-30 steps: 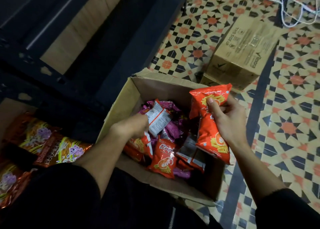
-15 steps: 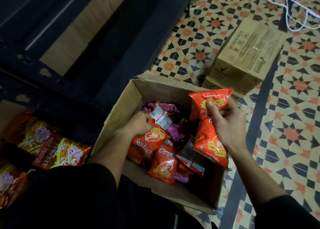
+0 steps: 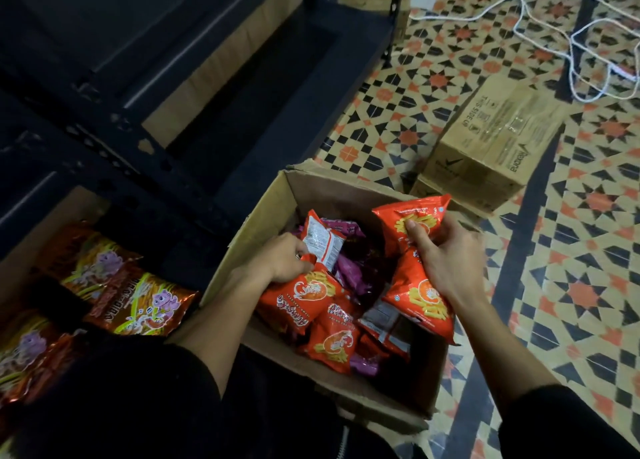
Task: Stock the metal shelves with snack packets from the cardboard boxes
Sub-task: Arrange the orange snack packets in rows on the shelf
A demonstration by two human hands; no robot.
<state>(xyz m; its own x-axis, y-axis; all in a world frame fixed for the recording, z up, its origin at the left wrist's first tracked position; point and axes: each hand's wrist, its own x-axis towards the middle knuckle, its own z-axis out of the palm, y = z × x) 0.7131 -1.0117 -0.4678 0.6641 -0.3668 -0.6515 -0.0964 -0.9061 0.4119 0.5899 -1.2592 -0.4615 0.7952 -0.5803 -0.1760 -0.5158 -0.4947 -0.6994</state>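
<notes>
Nearest to us, on the low board of the metal shelves at the left, lie brown-orange packets printed with a purple cartoon figure, flat and overlapping, their long sides slanting away from us

Just right of them stands the open box on the tiled floor, about half full of snack packets. Most are bright orange with a white shrimp badge and yellow sticks printed on the front; purple packets lie under and between them

Our left hand reaches into the box with its fingers curled over the top corner of one orange packet, which slants from the hand down toward the near-left wall, face up. A packet showing its white printed back stands tilted right against those fingers; we cannot tell whether the hand also grips it

Our right hand hovers over the right side of the box, thumb and fingers clamped round two orange packets where their ends meet. The upper packet points away from us, the lower packet hangs toward us, so the pair forms one long line, faces showing

Farther off, a closed box sits atop another box, and white cable loops across the tiles beyond
</notes>
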